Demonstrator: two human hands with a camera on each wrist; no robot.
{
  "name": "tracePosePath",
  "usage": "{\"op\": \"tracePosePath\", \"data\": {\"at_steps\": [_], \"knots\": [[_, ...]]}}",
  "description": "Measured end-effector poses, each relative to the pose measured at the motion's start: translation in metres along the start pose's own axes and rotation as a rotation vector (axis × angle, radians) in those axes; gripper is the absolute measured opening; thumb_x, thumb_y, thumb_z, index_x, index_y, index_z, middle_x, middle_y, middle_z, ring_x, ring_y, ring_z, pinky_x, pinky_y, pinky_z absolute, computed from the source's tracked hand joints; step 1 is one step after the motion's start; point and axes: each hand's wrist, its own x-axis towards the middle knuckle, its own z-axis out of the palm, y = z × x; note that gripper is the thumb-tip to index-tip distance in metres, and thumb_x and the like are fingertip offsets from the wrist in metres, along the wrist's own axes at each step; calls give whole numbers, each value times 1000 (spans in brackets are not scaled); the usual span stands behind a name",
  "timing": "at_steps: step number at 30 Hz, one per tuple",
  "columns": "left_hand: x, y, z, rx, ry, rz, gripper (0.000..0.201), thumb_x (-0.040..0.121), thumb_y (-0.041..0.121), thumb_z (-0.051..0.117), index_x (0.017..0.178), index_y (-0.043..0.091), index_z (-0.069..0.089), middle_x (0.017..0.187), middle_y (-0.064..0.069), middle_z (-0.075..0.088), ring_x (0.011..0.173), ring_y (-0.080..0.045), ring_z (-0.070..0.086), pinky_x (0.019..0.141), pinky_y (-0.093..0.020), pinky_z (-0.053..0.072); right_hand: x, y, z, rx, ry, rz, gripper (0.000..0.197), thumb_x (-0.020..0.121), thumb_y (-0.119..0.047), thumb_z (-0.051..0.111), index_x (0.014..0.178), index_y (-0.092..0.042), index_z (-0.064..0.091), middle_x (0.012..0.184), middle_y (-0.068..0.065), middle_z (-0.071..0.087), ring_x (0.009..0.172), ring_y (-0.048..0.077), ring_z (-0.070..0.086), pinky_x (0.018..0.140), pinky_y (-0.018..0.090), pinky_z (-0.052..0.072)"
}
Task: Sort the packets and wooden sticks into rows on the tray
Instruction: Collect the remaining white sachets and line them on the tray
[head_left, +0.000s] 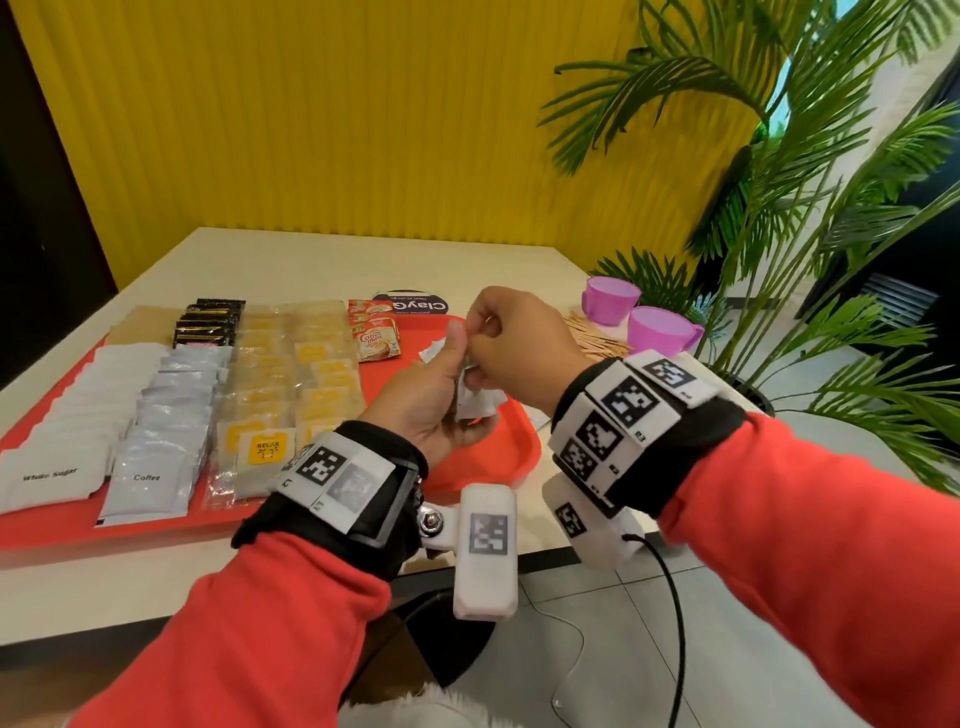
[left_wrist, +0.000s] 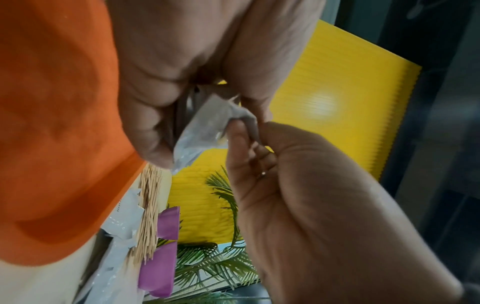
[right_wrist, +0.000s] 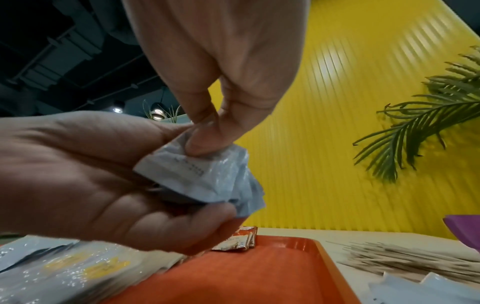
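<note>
Head view: left hand (head_left: 436, 395) curls round a bunch of silver packets (head_left: 475, 402) above the tray (head_left: 493, 457); right hand (head_left: 511, 338) pinches the top one.
Left wrist view: packet (left_wrist: 205, 125) thin, light, crinkly, likely slippery; take it by a corner.
Right wrist view: bare tray floor lies below; sticks (right_wrist: 405, 261) on the tabletop (right_wrist: 337, 234) beyond the rim.

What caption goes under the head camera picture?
Both hands, left hand and right hand, hold silver packets above a red tray of sorted rows.

Silver packets (head_left: 475, 400) held above red tray (head_left: 498, 447) — wooden sticks (head_left: 597, 338) piled beside.
</note>
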Motion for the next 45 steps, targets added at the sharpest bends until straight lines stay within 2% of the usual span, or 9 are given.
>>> {"op": "tracePosePath", "data": {"at_steps": [4,10,13,17,20,23,37,42,45], "knots": [[-2,5,-5,-16,-55,-10,38,85,52,46,93,18,64,74,1,65,73,-13,61,60,-28,56,1,0,5,56,-70,-7,31,86,-2,48,68,-28,48,74,3,60,75,27,66,74,39,56],[-4,7,-10,-164,-69,-25,13,81,2,62,93,8,65,100,-7,67,84,-16,60,62,-20,55,-2,7,-16,358,-191,74,38,88,16,33,79,-17,51,71,6,57,48,8,56,51,20,46],[-4,9,-8,-176,24,-22,15,82,-9,56,77,6,54,87,-12,59,77,-17,57,57,-23,55,-4,21,-36,379,-142,165,35,91,14,34,79,-15,51,72,4,58,48,2,58,47,13,45],[0,10,-12,-215,107,-21,14,83,-5,55,89,8,52,105,-14,52,96,-25,55,52,-23,56,-15,51,-64,-271,-236,139,17,87,-1,57,90,-18,59,82,-1,61,75,13,59,61,16,48],[3,9,-13,-219,121,-32,15,84,-2,54,95,8,53,113,-17,53,102,-29,56,51,-22,55,-29,74,-69,-722,-505,167,34,83,-15,66,115,-23,60,111,-4,58,95,10,51,81,19,42],[5,9,-12,-211,117,-45,8,87,0,52,93,6,52,112,-18,55,102,-30,57,50,-21,54,-42,88,-66,-851,-618,193,48,79,-22,71,124,-27,56,124,-4,53,103,12,47,86,22,36],[2,7,-7,-151,110,-56,5,89,2,51,89,7,52,94,-14,57,85,-24,59,50,-21,52,-47,89,-60,-834,-368,2,9,89,-19,50,84,-18,57,79,-2,57,77,17,52,65,23,42],[-1,4,-2,-133,104,-64,4,90,12,57,86,10,56,86,-10,60,82,-21,60,50,-21,53,-32,72,-70,-409,-80,-118,12,85,-8,54,89,-10,65,83,3,64,80,20,59,75,33,51],[-1,3,1,-123,89,-79,15,85,25,64,85,11,58,79,-9,61,75,-20,60,54,-22,55,-22,54,-64,-151,58,-198,22,80,3,57,76,-18,62,77,-3,63,74,8,58,73,25,49]]}}
